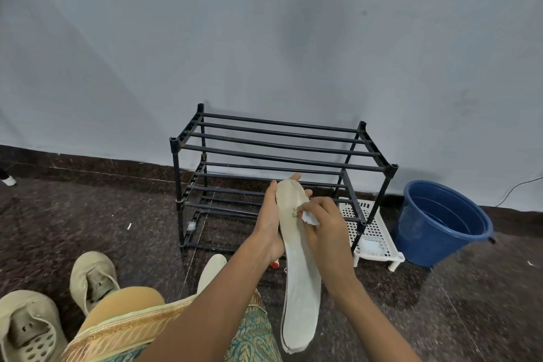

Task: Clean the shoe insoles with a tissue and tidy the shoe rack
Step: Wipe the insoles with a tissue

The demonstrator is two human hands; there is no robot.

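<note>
While the left hand (pixel 271 220) grips the insole (pixel 296 258) at centre frame, propping it upright for wiping, the right hand (pixel 324 222) works its toe end. Its fingers (pixel 305 211) pinch a crumpled tissue (pixel 309 218) against a stain.

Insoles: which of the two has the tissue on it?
The insole held up by the left hand, with the right hand holding a tissue against it. The other insole lies untouched on the floor by the knee.

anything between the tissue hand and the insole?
Nothing visible. The right hand presses the tissue straight onto the insole; the left hand grips the insole's edge and back, clear of the wiped spot.
</note>
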